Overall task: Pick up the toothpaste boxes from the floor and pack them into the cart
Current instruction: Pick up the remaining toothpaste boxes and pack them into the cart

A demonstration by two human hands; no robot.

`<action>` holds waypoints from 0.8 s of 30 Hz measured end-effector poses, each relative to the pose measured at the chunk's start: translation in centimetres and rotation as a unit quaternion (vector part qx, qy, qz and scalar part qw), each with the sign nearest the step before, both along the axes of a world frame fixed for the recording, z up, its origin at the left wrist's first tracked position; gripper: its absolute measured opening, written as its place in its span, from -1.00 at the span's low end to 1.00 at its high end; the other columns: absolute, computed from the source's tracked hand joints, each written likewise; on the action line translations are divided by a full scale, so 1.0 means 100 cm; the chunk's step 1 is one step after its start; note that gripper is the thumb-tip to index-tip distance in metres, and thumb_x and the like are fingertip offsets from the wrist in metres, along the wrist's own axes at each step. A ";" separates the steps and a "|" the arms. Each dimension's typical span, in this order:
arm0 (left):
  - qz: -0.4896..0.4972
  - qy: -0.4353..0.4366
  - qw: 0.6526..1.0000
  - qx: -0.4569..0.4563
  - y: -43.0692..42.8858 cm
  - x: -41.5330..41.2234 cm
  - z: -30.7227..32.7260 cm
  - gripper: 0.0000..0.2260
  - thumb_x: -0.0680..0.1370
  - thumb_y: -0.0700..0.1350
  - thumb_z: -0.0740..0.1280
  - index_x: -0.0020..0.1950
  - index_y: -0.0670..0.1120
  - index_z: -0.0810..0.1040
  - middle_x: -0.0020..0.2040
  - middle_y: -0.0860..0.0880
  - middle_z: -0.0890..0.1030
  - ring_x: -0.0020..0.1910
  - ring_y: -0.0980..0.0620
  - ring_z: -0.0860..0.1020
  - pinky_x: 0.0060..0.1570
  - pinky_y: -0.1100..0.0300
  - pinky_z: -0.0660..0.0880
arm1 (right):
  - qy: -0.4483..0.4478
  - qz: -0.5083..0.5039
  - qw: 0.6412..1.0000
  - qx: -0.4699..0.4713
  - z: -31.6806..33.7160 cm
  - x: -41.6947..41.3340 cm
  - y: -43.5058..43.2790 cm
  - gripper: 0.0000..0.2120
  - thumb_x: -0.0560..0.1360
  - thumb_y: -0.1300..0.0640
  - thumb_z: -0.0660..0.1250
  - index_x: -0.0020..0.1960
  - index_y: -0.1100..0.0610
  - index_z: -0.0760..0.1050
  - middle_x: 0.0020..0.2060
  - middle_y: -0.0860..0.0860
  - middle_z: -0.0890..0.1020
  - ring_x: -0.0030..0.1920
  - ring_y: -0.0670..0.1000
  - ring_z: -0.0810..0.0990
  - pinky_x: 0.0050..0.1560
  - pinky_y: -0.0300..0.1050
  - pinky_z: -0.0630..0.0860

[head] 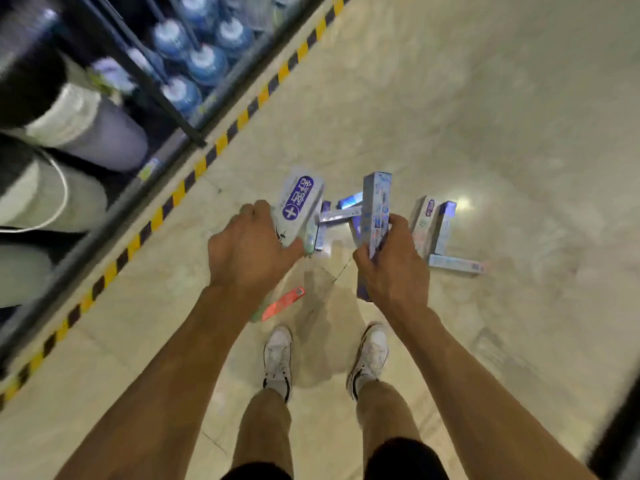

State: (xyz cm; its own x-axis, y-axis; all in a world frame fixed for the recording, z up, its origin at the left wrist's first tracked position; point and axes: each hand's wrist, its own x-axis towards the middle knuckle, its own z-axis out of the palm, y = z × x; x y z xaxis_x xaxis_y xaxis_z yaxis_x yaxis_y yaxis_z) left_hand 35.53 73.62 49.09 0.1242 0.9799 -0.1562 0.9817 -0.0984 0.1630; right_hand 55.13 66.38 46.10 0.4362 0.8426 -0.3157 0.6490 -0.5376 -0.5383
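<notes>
My left hand (247, 252) grips a pale toothpaste box (299, 206) with a purple label, and more boxes seem stacked under it. My right hand (391, 268) holds a long light-blue toothpaste box (375, 206) upright. Both hands are raised above the tiled floor (485, 133). Several toothpaste boxes lie scattered on the floor beyond my hands: a cluster (337, 214) between them, two side by side (433, 226) to the right, and one flat (457, 264) at the right. A red box (284, 303) lies near my left foot. No cart is in view.
A dark shelf rack (166, 98) with blue water bottles (204, 64) and large rolls (93, 129) runs along the left, edged by yellow-black tape (221, 142) on the floor. My white shoes (277, 358) stand below the hands. A dark edge (616, 438) shows at the lower right.
</notes>
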 end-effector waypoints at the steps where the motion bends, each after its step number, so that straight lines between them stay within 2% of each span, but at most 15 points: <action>1: 0.004 0.003 1.000 -0.001 -0.002 0.004 0.036 -0.54 0.39 0.32 0.34 0.02 -0.03 0.40 -0.09 -0.02 0.50 -0.16 -0.12 0.54 -0.28 0.08 0.41 | -0.004 0.013 1.000 0.001 0.035 0.007 0.003 -0.65 0.52 -0.09 0.29 0.25 -0.06 0.30 -0.04 -0.06 0.58 -0.19 0.07 0.59 -0.27 -0.04 0.46; 4: 0.010 0.025 1.000 -0.004 -0.013 0.021 0.129 -0.52 0.40 0.35 0.33 0.01 -0.02 0.38 -0.11 0.00 0.47 -0.26 -0.04 0.43 -0.31 0.13 0.29 | -0.018 0.039 0.999 0.000 0.132 0.029 0.007 -0.59 0.54 -0.17 0.29 0.28 -0.03 0.29 0.01 -0.05 0.57 -0.12 0.09 0.61 -0.23 -0.05 0.39; 7: -0.004 0.055 0.998 -0.025 -0.025 0.042 0.207 -0.48 0.42 0.41 0.27 0.03 -0.03 0.38 -0.07 0.00 0.51 -0.16 -0.06 0.54 -0.27 0.12 0.30 | -0.020 0.050 0.998 0.011 0.217 0.048 0.001 -0.61 0.51 -0.12 0.31 0.24 -0.01 0.29 0.03 -0.03 0.60 -0.04 0.14 0.61 -0.15 -0.04 0.32; 9: -0.011 0.055 0.998 -0.039 -0.032 0.054 0.254 -0.46 0.41 0.42 0.27 0.04 -0.03 0.41 -0.04 0.00 0.55 -0.11 -0.06 0.57 -0.24 0.13 0.31 | -0.025 0.053 0.998 0.013 0.264 0.060 -0.005 -0.60 0.49 -0.12 0.33 0.22 -0.01 0.29 0.02 -0.02 0.60 -0.06 0.16 0.61 -0.13 -0.02 0.39; 13: -0.034 0.034 0.999 -0.006 -0.036 0.070 0.334 -0.48 0.42 0.39 0.29 0.06 -0.03 0.42 -0.11 0.03 0.49 -0.23 -0.01 0.45 -0.28 0.16 0.29 | -0.056 0.040 0.997 0.016 0.341 0.081 -0.017 -0.59 0.46 -0.12 0.35 0.21 0.00 0.33 0.02 0.00 0.61 -0.05 0.18 0.62 -0.11 -0.02 0.47; 17: -0.096 0.027 0.995 0.027 -0.032 0.089 0.390 -0.48 0.42 0.41 0.27 0.01 -0.02 0.31 -0.15 0.04 0.49 -0.25 0.00 0.44 -0.33 0.19 0.27 | -0.074 0.004 0.997 0.028 0.394 0.092 -0.040 -0.59 0.46 -0.14 0.36 0.21 0.00 0.37 -0.04 0.00 0.60 -0.14 0.12 0.55 -0.19 -0.06 0.41; 21: -0.186 -0.018 0.981 0.045 -0.038 0.114 0.424 -0.49 0.40 0.40 0.28 0.03 0.00 0.40 -0.20 0.07 0.46 -0.26 0.03 0.48 -0.36 0.21 0.28 | -0.096 -0.089 0.990 0.042 0.430 0.095 -0.087 -0.57 0.45 -0.14 0.36 0.22 0.00 0.36 0.00 0.01 0.59 -0.06 0.14 0.58 -0.19 -0.07 0.35; 24: -0.272 -0.025 0.961 0.046 -0.057 0.137 0.436 -0.50 0.39 0.41 0.28 0.03 0.02 0.43 -0.20 0.08 0.49 -0.27 0.04 0.49 -0.37 0.22 0.26 | -0.107 -0.186 0.976 0.029 0.449 0.095 -0.140 -0.60 0.43 -0.13 0.35 0.17 0.01 0.35 -0.04 0.00 0.58 -0.08 0.14 0.57 -0.16 -0.05 0.41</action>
State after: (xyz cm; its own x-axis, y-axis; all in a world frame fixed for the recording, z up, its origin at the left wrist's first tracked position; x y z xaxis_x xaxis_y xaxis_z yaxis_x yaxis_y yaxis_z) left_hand 49.26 67.89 92.69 0.6273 0.7770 -0.0527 0.7720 -0.6114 0.1739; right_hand 64.63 52.34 91.04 0.7664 0.6270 -0.1395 0.5157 -0.7301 -0.4483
